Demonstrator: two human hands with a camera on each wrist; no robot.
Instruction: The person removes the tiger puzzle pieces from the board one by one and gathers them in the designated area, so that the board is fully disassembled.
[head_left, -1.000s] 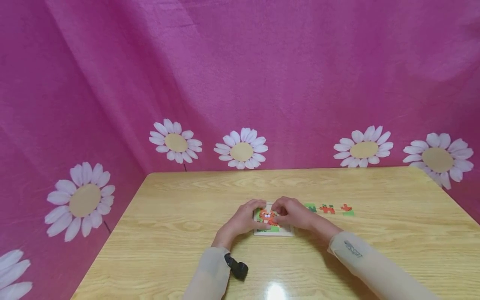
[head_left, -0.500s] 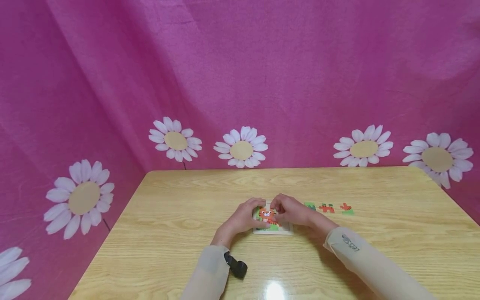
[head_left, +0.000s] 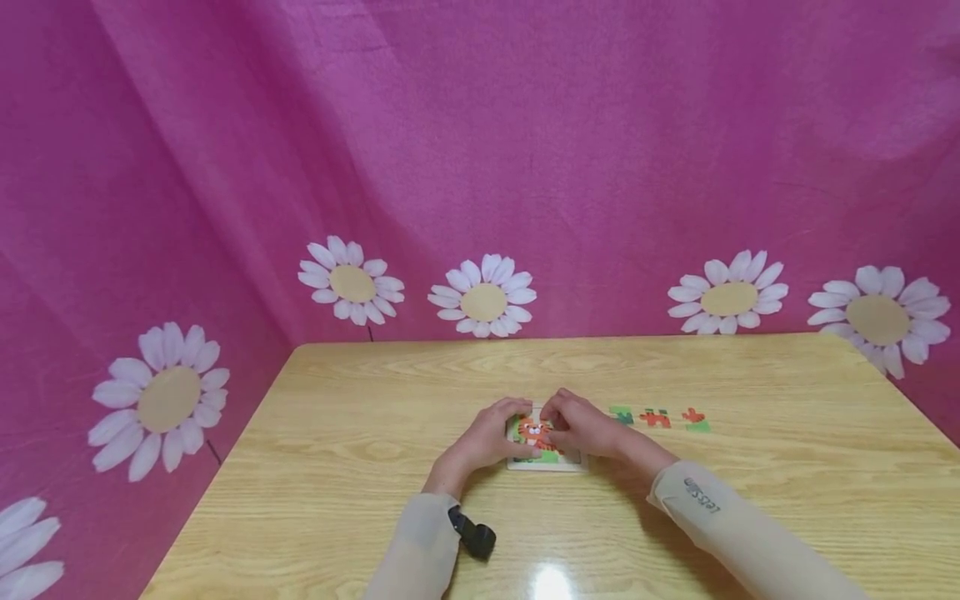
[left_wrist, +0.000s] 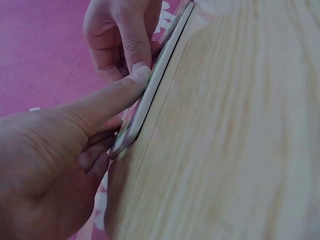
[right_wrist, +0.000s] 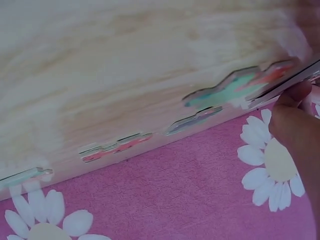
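Observation:
A small framed jigsaw puzzle [head_left: 546,467] with an orange cartoon animal lies flat on the table. My left hand [head_left: 487,435] grips its left side, thumb across the front part and fingers round the far left edge. In the left wrist view, the left thumb [left_wrist: 112,97] presses on top of the puzzle close to the right fingers. My right hand [head_left: 588,425] reaches in from the right, finger and thumb pinching a puzzle piece over the picture; the hand largely hides that piece. A green and orange piece [right_wrist: 225,92] lies just beside the frame in the right wrist view.
Right of the frame lie a green piece [head_left: 621,414], an orange piece [head_left: 655,418] and an orange-green piece [head_left: 695,419] in a row. The wooden table [head_left: 390,392] meets a pink flowered cloth [head_left: 600,167] at its back and left edges.
The right hand and forearm have shifted slightly left and inward over the puzzle. The left hand stays at the frame, and the loose pieces have not moved.

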